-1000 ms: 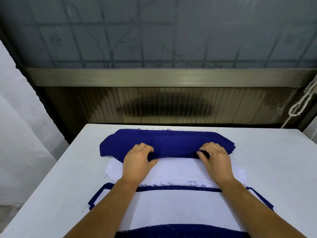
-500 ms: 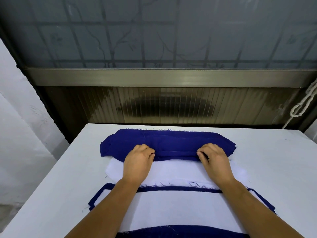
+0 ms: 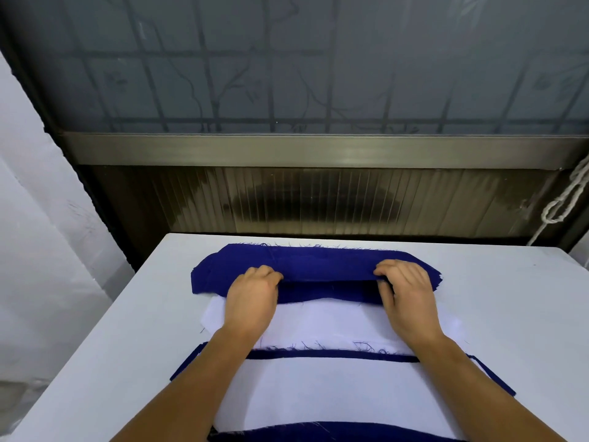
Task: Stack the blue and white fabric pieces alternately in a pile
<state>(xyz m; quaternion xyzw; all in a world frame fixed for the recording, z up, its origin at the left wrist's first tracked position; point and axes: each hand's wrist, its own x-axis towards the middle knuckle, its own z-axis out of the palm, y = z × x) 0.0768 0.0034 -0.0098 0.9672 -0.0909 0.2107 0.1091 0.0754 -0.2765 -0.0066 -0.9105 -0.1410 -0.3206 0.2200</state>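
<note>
A stack of dark blue fabric pieces [image 3: 315,263] lies across the far middle of the white table [image 3: 510,314]. My left hand [image 3: 251,295] and my right hand [image 3: 404,291] each pinch the near edge of the top blue piece, lifting it slightly off the ones below. Nearer to me lies a stack of white fabric pieces [image 3: 328,323]. Closest to me is a pile [image 3: 318,393] with a white piece on top and blue edges showing beneath it.
A metal-framed frosted window and ribbed panel [image 3: 318,202] stand behind the table. A white rope [image 3: 567,199] hangs at the far right. White sheeting [image 3: 38,250] covers the left side.
Both hands have shifted slightly away from me along the blue stack's near edge, and the top blue piece's edge is now raised, showing a dark gap beneath.
</note>
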